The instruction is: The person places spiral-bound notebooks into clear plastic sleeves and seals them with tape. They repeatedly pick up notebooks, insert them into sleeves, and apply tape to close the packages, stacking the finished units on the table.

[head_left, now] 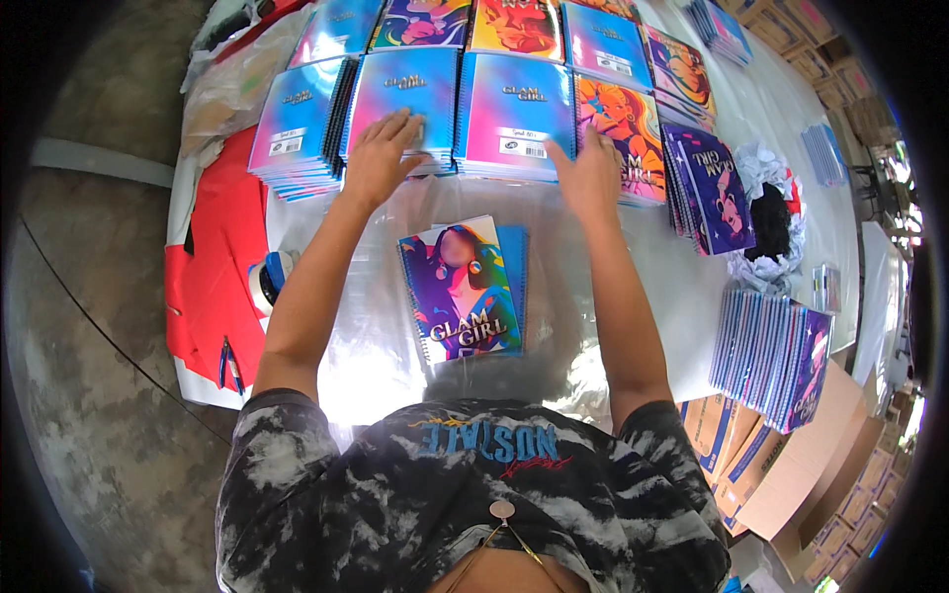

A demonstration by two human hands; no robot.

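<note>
Both my arms reach forward to rows of stacked spiral notebooks. My left hand (388, 153) rests on the front of a blue-and-pink notebook stack (403, 84), fingers spread. At the gap between another blue-and-pink stack (514, 99) and an orange stack with a drawn figure (621, 109) is my right hand (590, 173). Its thumb lies by the blue-and-pink stack and its fingers by the orange one, apart and with nothing gripped. Nearer me, between my forearms, a colourful notebook (460, 287) lies tilted over a blue one (513, 262).
Purple notebooks (714, 193) and a leaning row of notebooks (761, 346) are at the right. Beyond the table edge stands an open cardboard box (801, 460). Red material (222, 287), a tape roll (265, 285) and pens (229, 366) lie at the left.
</note>
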